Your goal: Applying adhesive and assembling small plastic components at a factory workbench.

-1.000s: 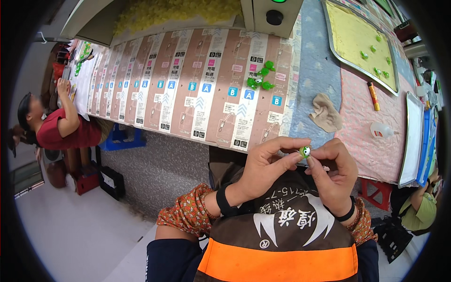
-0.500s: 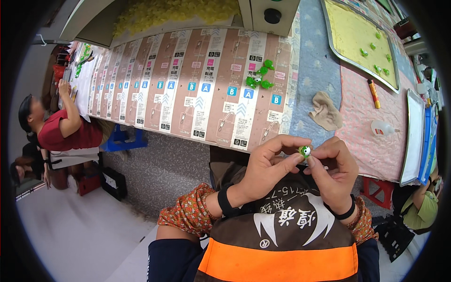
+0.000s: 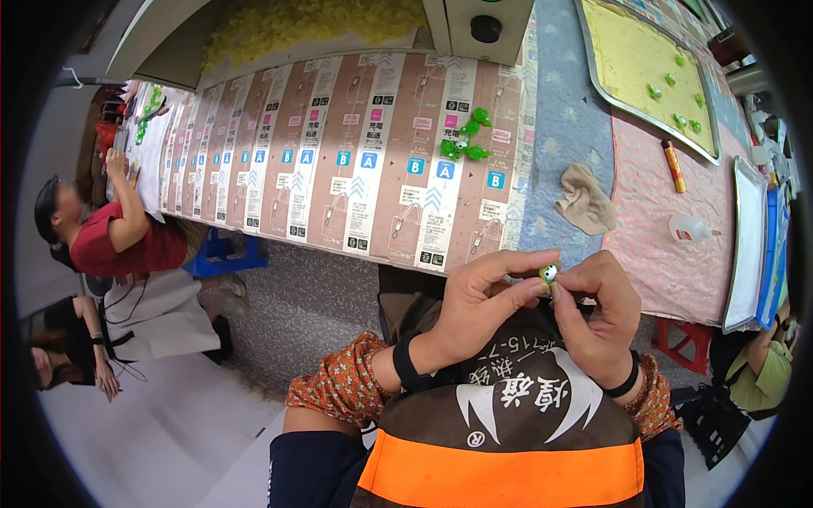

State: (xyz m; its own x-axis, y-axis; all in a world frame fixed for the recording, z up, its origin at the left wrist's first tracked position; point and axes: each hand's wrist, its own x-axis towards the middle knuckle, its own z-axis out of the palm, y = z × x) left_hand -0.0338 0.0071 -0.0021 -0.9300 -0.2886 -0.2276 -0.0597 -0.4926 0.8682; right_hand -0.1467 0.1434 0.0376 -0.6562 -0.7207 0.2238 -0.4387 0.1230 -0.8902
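Observation:
Between my two hands, above the table's front edge, is a small green figure (image 3: pixel 549 273) with a white eye bearing a dark dot. My left hand (image 3: pixel 487 300) pinches it between thumb and forefinger. From the other side my right hand (image 3: pixel 600 309) presses thumb and fingertips together at the figure's edge; whether anything else sits in that pinch is hidden. On the cardboard-covered part of the table lies a cluster of similar green pieces (image 3: pixel 466 146), one showing white eyes.
A beige cloth (image 3: pixel 586 200), an orange-yellow tube (image 3: pixel 673 167) and a translucent bottle (image 3: pixel 690 229) lie right of centre. Beyond is a yellow-lined tray (image 3: pixel 639 72) with several green figures. A machine housing (image 3: pixel 487 51) stands at the back. One co-worker in red (image 3: pixel 127 237) sits left.
My hands stay nearly in place, and the right fingers have shifted slightly around the figure. At far left another person in black has come further into view.

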